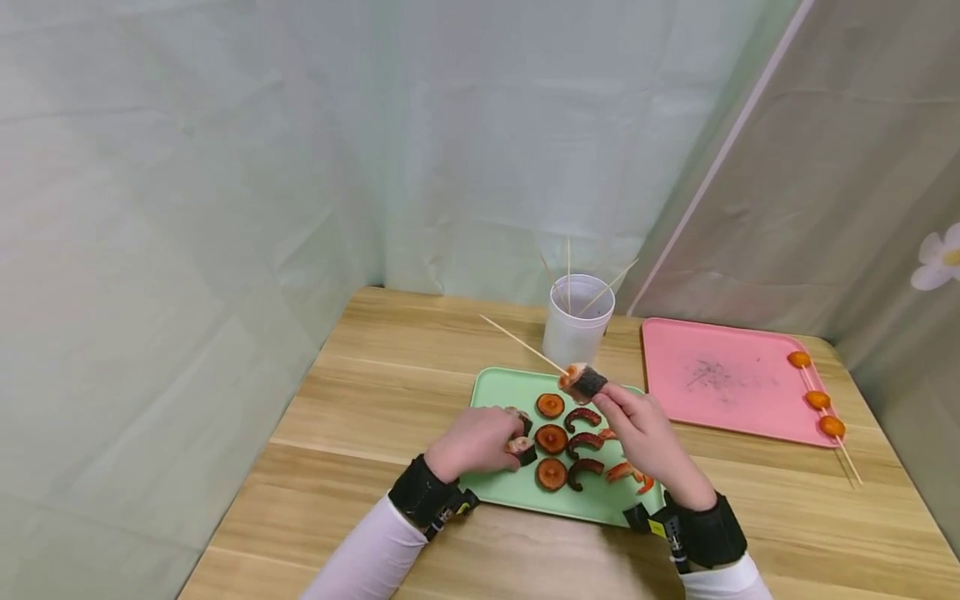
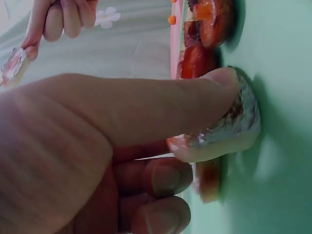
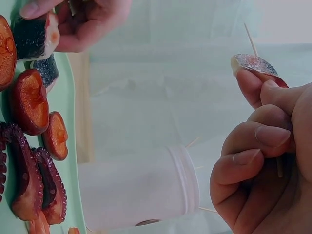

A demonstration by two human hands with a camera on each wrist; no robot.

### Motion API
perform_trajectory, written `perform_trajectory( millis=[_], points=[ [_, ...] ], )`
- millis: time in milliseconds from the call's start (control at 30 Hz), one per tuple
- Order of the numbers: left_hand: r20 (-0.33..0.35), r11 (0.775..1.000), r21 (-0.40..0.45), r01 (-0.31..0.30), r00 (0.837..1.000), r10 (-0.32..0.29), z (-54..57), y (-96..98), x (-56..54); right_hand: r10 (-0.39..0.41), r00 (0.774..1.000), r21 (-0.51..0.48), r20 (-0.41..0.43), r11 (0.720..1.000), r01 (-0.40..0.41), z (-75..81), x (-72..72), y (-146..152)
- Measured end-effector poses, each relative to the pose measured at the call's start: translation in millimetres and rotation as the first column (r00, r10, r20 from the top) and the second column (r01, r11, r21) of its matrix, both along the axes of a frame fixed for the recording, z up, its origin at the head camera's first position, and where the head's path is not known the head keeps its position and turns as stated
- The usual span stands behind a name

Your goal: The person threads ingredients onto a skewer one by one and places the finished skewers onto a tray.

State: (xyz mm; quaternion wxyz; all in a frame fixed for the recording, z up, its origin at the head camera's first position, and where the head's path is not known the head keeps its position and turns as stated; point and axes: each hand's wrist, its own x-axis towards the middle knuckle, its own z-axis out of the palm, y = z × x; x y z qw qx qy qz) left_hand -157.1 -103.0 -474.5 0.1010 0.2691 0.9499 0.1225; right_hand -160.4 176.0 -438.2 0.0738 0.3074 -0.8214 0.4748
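Observation:
My left hand [image 1: 476, 439] reaches over the left side of the green tray [image 1: 517, 493]. Its thumb and fingers pinch a fish piece [image 2: 239, 127] with dark, shiny skin and pale flesh. Another fish piece [image 3: 47, 70] lies beside it on the tray. Raised above the tray, my right hand [image 1: 648, 437] grips a wooden skewer [image 1: 521, 342] and a third fish piece [image 1: 581, 383] threaded on it. The skewer's bare end points up and left. Three mushroom caps [image 1: 551, 439], three octopus tentacles [image 1: 587, 442] and shrimp [image 1: 621, 472] lie in columns to the right.
Behind the green tray stands a white tub [image 1: 573, 337] with a few thin skewers. At right is a pink tray [image 1: 720, 367]; a skewer with three orange balls [image 1: 818, 400] lies over its right edge. Curtains [image 1: 525, 150] hang behind the wooden table [image 1: 360, 400].

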Motion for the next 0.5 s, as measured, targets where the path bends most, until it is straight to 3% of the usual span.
perform_trajectory(
  millis=[200, 333, 400, 433, 467, 500],
  points=[
    [0.056, 0.991, 0.137, -0.007, 0.998, 0.000, 7.4, -14.3, -2.5, -0.007, 1.000, -0.008, 0.007, 1.000, 0.007, -1.2, 0.9, 0.7],
    [0.119, 0.954, 0.298, -0.044, 0.993, 0.008, 15.3, -25.9, -7.4, -0.014, 1.000, -0.008, 0.005, 1.000, 0.014, -0.3, 1.0, 1.7],
    [0.163, 0.901, 0.425, -0.090, 0.986, 0.022, 21.1, -31.2, -10.4, -0.014, 1.000, -0.006, 0.003, 1.000, 0.014, 1.4, 0.5, 2.6],
    [0.196, 0.854, 0.507, -0.118, 0.981, 0.020, 24.5, -33.9, -11.8, -0.013, 1.000, -0.004, 0.007, 1.000, 0.013, 2.3, 0.1, 3.2],
    [0.242, 0.791, 0.591, -0.158, 0.970, 0.012, 27.8, -36.4, -12.9, -0.011, 1.000, -0.002, 0.011, 1.000, 0.011, 3.2, -0.3, 3.8],
    [0.290, 0.713, 0.672, -0.201, 0.957, -0.004, 31.6, -38.9, -13.8, -0.007, 1.000, -0.001, 0.015, 1.000, 0.007, 4.1, -0.7, 4.5]
  ],
)
